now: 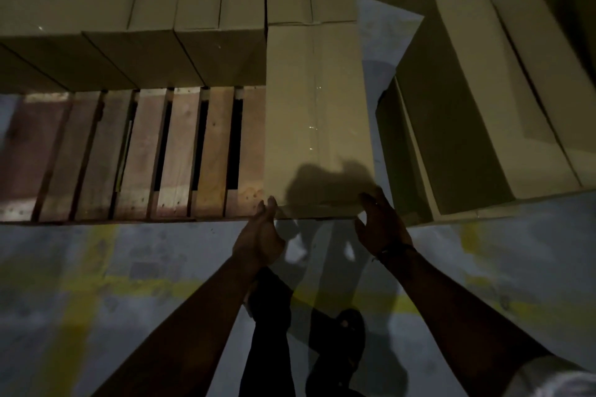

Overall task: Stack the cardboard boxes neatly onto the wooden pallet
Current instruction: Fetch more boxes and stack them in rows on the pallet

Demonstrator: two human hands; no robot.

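A long cardboard box (pixel 316 113) lies on the right end of the wooden pallet (pixel 142 155), its near end at the pallet's front edge. My left hand (pixel 263 229) touches the box's near left corner with straight fingers. At the near right corner my right hand (pixel 380 222) lies against the box with relaxed fingers. Several more cardboard boxes (pixel 135 10) stand in a row along the back of the pallet. The scene is dim.
Bare pallet slats with dark gaps lie left of the box. A pile of cardboard boxes (pixel 503 90) sits on the floor to the right. The grey floor (pixel 129 284) has yellow lines. My legs and a dark shoe (pixel 348 329) are below.
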